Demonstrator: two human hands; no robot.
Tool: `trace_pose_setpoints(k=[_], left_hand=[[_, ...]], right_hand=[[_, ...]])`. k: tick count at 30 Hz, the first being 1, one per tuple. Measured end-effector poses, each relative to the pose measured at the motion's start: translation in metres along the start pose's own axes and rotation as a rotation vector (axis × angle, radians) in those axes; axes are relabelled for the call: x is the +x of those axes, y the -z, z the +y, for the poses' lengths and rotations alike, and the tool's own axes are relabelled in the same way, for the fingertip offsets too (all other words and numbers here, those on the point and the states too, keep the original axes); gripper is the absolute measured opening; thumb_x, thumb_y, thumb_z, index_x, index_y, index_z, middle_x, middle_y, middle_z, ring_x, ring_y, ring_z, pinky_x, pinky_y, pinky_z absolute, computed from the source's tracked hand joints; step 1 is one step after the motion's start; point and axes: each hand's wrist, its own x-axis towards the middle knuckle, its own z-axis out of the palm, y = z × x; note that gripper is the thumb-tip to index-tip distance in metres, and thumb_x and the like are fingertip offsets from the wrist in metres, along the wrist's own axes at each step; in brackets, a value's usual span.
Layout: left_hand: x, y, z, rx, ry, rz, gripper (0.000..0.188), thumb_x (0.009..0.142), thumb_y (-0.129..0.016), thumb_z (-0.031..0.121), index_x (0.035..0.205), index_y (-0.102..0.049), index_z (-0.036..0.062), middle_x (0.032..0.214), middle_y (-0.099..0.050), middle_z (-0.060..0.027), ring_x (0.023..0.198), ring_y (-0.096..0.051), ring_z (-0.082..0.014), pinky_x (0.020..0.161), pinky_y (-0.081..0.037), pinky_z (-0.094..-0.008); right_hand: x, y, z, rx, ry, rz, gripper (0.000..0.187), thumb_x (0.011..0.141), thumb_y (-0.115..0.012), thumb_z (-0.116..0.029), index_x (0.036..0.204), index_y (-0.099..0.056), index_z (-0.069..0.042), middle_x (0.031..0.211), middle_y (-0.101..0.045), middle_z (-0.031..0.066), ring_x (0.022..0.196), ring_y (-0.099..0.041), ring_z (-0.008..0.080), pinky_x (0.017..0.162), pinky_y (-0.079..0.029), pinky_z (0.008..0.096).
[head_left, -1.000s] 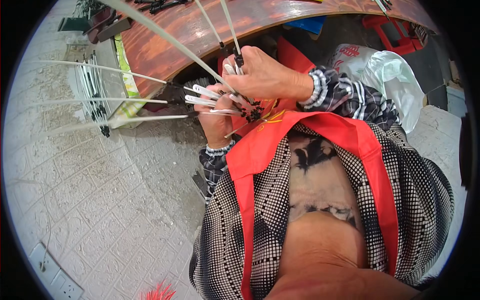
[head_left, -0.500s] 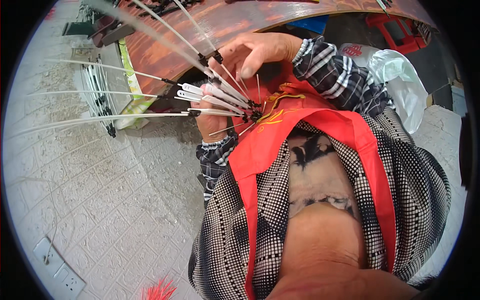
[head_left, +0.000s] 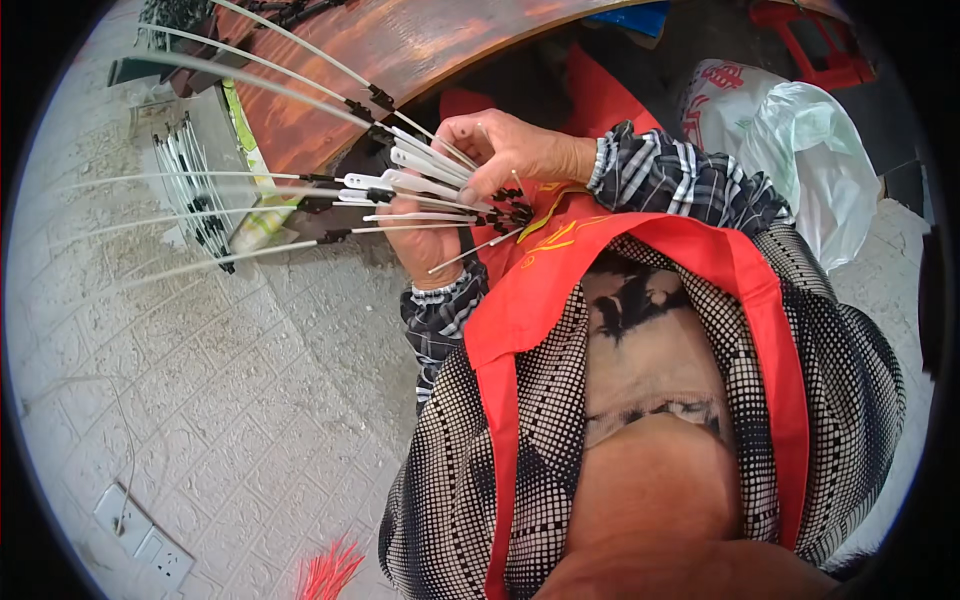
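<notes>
A frame of thin white ribs with black joints (head_left: 420, 187), much like an umbrella's, fans out to the left across my lap. Its ribs gather at a black cluster (head_left: 510, 212) in front of the red apron (head_left: 520, 310). My left hand (head_left: 425, 245) is closed round the ribs from below, its fingers partly covered by them. On the upper side, my right hand (head_left: 520, 152) has its thumb and fingers bent against the ribs near the cluster. Which rib it pinches is hard to make out.
A curved reddish-brown table (head_left: 440, 45) lies beyond my hands. More white rods with black joints (head_left: 192, 190) lie at the left. To the right are a whitish plastic bag (head_left: 815, 165) and a red plastic frame (head_left: 820, 45). Red bristles (head_left: 332, 572) show at the lower edge.
My right hand has come down from above the ribs, where its fingers were spread, and now closes on them near the cluster. The long ribs have swung; the left hand keeps its hold.
</notes>
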Motion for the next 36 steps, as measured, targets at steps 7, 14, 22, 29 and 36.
trace_pose_setpoints(k=[7, 14, 22, 29, 36], left_hand=[[-0.016, -0.001, 0.006, 0.203, -0.101, -0.130, 0.023, 0.092, -0.061, 0.024, 0.093, -0.055, 0.0020, 0.087, -0.059, -0.0063, 0.077, -0.060, -0.0156, 0.071, -0.051, -0.0296], [-0.020, 0.000, 0.001, 0.208, -0.117, -0.144, 0.036, 0.087, -0.068, 0.032, 0.095, -0.052, 0.0012, 0.085, -0.058, -0.0059, 0.078, -0.058, -0.0135, 0.073, -0.049, -0.0265], [-0.030, 0.005, 0.000, 0.191, -0.138, -0.093, 0.048, 0.085, -0.069, 0.045, 0.099, -0.050, 0.0031, 0.089, -0.059, -0.0058, 0.079, -0.058, -0.0134, 0.072, -0.049, -0.0264], [-0.033, 0.002, -0.001, 0.271, -0.164, -0.109, 0.049, 0.085, -0.067, 0.049, 0.096, -0.049, 0.0042, 0.086, -0.057, -0.0050, 0.078, -0.057, -0.0131, 0.070, -0.049, -0.0276], [-0.030, 0.000, 0.002, 0.355, -0.165, -0.138, 0.048, 0.080, -0.075, 0.041, 0.093, -0.048, 0.0046, 0.083, -0.055, -0.0044, 0.076, -0.056, -0.0126, 0.070, -0.048, -0.0269]], right_hand=[[-0.006, -0.008, -0.025, 0.052, -0.010, 0.009, 0.027, 0.072, -0.074, -0.008, 0.094, -0.061, 0.001, 0.080, -0.059, -0.0007, 0.077, -0.056, 0.0069, 0.072, -0.046, 0.0232], [-0.009, -0.022, -0.029, -0.099, 0.175, 0.048, 0.020, 0.072, -0.074, -0.009, 0.085, -0.065, 0.001, 0.072, -0.057, -0.0008, 0.071, -0.054, 0.0073, 0.064, -0.044, 0.0237], [-0.014, -0.029, -0.031, -0.186, 0.216, 0.025, 0.023, 0.069, -0.078, -0.014, 0.080, -0.064, 0.002, 0.071, -0.057, 0.0019, 0.069, -0.054, 0.0094, 0.062, -0.043, 0.0259], [-0.017, -0.035, -0.022, -0.194, 0.231, 0.049, 0.022, 0.069, -0.077, -0.012, 0.076, -0.062, 0.002, 0.071, -0.058, 0.0028, 0.067, -0.055, 0.0082, 0.059, -0.044, 0.0258], [-0.021, -0.029, -0.041, -0.014, 0.088, 0.008, 0.017, 0.066, -0.075, -0.006, 0.077, -0.064, 0.001, 0.065, -0.060, 0.0002, 0.059, -0.054, 0.0049, 0.053, -0.044, 0.0229]])
